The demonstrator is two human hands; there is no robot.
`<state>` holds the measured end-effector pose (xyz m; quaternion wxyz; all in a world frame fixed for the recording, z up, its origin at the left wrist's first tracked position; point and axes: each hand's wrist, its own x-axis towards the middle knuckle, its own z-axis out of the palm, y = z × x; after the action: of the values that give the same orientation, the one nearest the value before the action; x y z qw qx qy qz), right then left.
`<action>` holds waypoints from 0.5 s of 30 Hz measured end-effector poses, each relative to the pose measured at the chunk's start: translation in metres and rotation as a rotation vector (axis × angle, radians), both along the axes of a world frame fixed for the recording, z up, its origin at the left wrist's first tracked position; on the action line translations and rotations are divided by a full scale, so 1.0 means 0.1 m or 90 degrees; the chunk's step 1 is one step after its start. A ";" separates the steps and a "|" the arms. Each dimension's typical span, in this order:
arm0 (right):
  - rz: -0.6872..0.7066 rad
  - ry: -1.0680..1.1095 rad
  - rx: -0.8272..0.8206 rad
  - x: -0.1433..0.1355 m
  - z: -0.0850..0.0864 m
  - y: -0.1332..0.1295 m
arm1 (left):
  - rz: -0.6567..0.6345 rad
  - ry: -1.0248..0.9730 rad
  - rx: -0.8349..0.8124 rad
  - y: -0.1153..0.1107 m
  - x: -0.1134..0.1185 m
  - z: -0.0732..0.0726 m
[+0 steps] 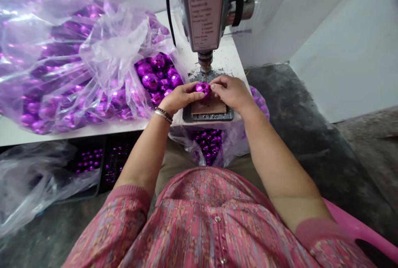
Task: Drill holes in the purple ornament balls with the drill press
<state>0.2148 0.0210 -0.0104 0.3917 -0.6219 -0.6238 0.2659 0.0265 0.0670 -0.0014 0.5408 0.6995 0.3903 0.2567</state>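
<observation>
A shiny purple faceted ball is held just under the thin bit of a drill press. My left hand grips the ball from the left, thumb in front and fingers behind. On the other side, my right hand has its thumb and forefinger pinched together at the ball's right edge. Whether something small sits in that pinch cannot be made out. Below the ball lies a brown wooden board on the drill's dark metal base.
A big clear plastic bag of purple balls fills the white table's left side. Another open bag of purple balls hangs at my lap. Dark crates stand below left. Dark shavings are scattered around the drill base. A wall rises at right.
</observation>
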 end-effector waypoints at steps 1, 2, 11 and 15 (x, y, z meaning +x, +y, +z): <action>0.001 0.008 -0.010 0.00 0.01 0.01 | 0.002 0.001 -0.013 0.01 0.00 0.02; 0.001 0.016 -0.020 0.00 0.02 0.01 | 0.001 0.004 -0.023 0.02 0.01 0.03; -0.034 0.154 -0.099 -0.02 0.02 0.13 | 0.022 0.099 -0.008 0.07 0.05 0.06; -0.020 0.223 -0.138 0.00 0.03 0.19 | 0.021 0.101 0.026 0.08 0.07 0.01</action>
<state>0.2149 0.0398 -0.0076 0.4290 -0.6141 -0.5043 0.4296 0.0337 0.0750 -0.0002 0.4896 0.7221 0.4377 0.2175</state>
